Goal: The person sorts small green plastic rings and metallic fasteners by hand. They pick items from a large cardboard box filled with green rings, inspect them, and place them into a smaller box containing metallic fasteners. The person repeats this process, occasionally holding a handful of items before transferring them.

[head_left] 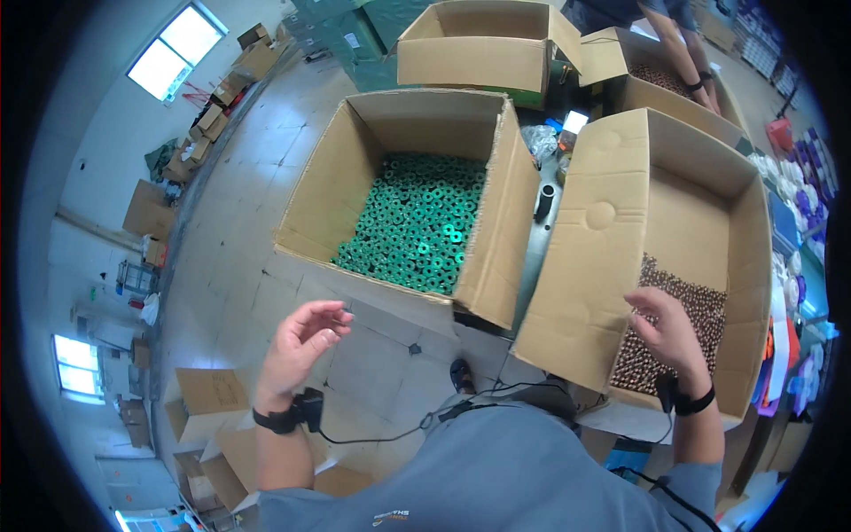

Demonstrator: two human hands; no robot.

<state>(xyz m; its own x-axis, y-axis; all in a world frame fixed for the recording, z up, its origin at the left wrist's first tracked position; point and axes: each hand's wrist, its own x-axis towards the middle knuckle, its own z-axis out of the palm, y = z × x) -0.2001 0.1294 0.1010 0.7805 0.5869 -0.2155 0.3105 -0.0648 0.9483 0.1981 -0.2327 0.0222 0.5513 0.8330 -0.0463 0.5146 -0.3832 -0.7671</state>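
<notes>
Two hands hang apart over the lower half of the frame, and each has a different heap nearest to it. The right hand (667, 330), at centre right, is over the right box (749, 266), with the brown pieces (683, 306) around and below it in the picture; whether its fingertips touch them I cannot tell. Its fingers point to the upper left, thumb apart and loosely spread, and no piece shows in its grasp. The left hand (308, 341), left of centre, is outside the left box (306, 191), just beyond that box's lower left corner. Its fingers are half curled to the right, with a gap between them and the thumb, and it appears to hold nothing.

The green pieces (412, 222) lie up and to the right of the left hand, past the box's near wall. From the right hand they lie up and to the left, with the raised flap (581, 253) in between. So the left hand is the nearer one to the green heap, the right hand to the brown. The brown heap runs longest from top to bottom of the frame. Many green pieces show a round hole facing up, which suggests their axes stand roughly upright; single brown pieces are too small to judge.
</notes>
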